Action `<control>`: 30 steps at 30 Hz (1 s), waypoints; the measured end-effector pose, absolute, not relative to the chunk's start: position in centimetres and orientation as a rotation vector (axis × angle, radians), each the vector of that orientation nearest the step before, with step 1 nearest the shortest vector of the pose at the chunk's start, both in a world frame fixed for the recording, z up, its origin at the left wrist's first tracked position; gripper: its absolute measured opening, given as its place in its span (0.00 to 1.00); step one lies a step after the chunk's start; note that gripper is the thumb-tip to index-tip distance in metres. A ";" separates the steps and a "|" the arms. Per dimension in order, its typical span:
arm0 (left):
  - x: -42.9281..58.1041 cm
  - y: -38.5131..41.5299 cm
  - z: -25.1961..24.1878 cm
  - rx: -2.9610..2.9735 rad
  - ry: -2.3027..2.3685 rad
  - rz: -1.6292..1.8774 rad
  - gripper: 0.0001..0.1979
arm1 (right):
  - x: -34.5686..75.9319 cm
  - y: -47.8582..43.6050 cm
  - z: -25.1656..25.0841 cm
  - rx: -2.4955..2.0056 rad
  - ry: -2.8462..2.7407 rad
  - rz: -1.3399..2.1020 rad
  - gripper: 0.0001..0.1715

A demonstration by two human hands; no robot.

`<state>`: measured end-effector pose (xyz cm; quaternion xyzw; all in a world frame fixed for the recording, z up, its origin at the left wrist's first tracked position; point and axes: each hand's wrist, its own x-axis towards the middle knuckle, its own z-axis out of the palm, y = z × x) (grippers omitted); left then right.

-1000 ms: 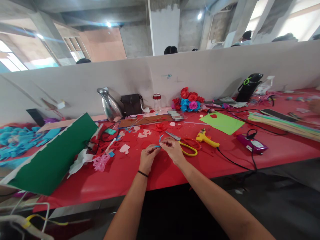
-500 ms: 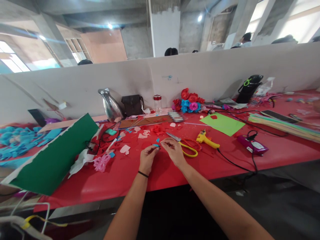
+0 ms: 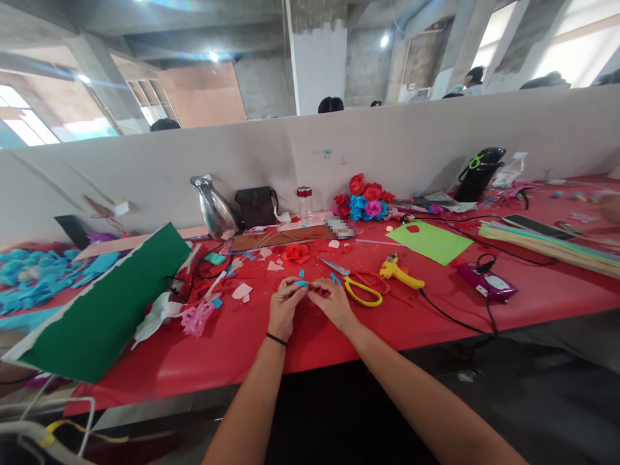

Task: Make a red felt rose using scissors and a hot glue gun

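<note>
Small blue paper strip [image 3: 301,283], pinched

Both hands, left [image 3: 283,305] and right [image 3: 334,301], pinch a blue paper piece [image 3: 300,283] beside scissors [image 3: 356,284]

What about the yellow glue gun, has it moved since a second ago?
No. The yellow glue gun lies where it did, just right of the scissors.

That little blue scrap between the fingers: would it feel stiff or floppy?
The blue scrap looks like thin paper, so probably floppy and very light. The left hand and right hand both seem to pinch it by fingertips, hinting it creases easily.
</note>
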<state>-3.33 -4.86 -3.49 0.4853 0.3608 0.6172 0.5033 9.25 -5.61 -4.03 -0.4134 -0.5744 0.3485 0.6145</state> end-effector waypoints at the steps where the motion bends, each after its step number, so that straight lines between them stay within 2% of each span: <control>1: -3.3 -4.8 -3.5 1.174 0.873 1.494 0.05 | 9.2 -5.6 -4.2 -0.952 -1.318 0.801 0.03; 10: -3.2 -5.0 -3.4 1.327 0.973 1.486 0.07 | 9.3 -4.9 -4.8 -0.917 -1.259 0.921 0.01; 21: -3.3 -5.3 -3.0 1.496 1.019 1.508 0.05 | 9.3 -5.0 -4.8 -0.834 -1.152 1.224 0.06; 30: -3.5 -5.2 -3.1 1.478 1.023 1.511 0.05 | 9.1 -5.1 -4.9 -0.844 -1.117 1.225 0.07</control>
